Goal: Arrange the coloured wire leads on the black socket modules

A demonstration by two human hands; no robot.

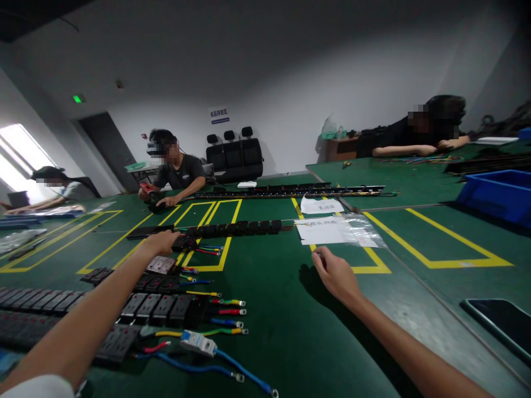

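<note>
My left hand (163, 242) reaches across the table with its fingers closed on a black socket strip (187, 243), whose coloured wires end in ring terminals. Part of the strip is hidden behind the hand. My right hand (335, 272) hovers over the green table, its fingers loosely curled with nothing visible in them. Just beyond it lies a white paper sheet (321, 231). Below my left forearm are rows of black sockets (143, 307) with wire leads, and a small white-and-blue breaker (199, 342) joined to blue wire.
Yellow tape outlines mark the green table (274, 315). A long black strip (249, 227) and another strip assembly (290, 192) lie farther back. A phone (501, 326) and a blue bin (498, 193) are at right. Co-workers (182, 171) sit around the table, one holding a red tool (147, 189).
</note>
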